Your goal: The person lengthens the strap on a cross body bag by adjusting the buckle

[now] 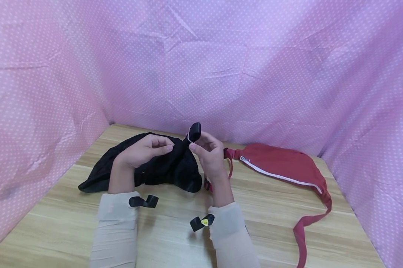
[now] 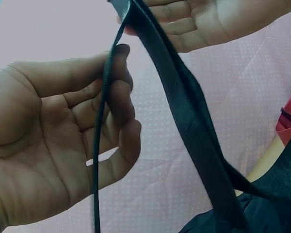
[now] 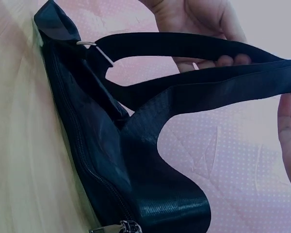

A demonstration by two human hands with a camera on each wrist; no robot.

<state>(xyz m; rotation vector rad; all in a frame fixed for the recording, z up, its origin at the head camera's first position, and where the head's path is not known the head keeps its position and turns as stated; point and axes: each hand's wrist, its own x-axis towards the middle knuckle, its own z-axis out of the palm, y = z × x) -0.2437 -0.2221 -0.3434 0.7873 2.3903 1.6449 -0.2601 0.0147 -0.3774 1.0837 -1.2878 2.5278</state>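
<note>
A black bag (image 1: pixel 102 167) of soft fabric lies on the table, its zipper (image 3: pixel 77 141) visible in the right wrist view. Its black strap (image 2: pixel 184 116) is raised between the hands and runs as a doubled loop. My left hand (image 1: pixel 141 152) has its fingers curled at the strap, thumb and fingertips around one thin-looking run of it. Higher up, my right hand (image 1: pixel 212 156) pinches the strap's folded top end (image 1: pixel 195 131), thumb toward me. A metal ring (image 3: pixel 99 51) joins strap and bag.
To the right lies a red waist bag (image 1: pixel 281 160) with a white zipper, its strap (image 1: pixel 300 238) trailing to the front edge. Pink dotted cloth (image 1: pixel 201 74) encloses the wooden table (image 1: pixel 174 230) at the back and sides.
</note>
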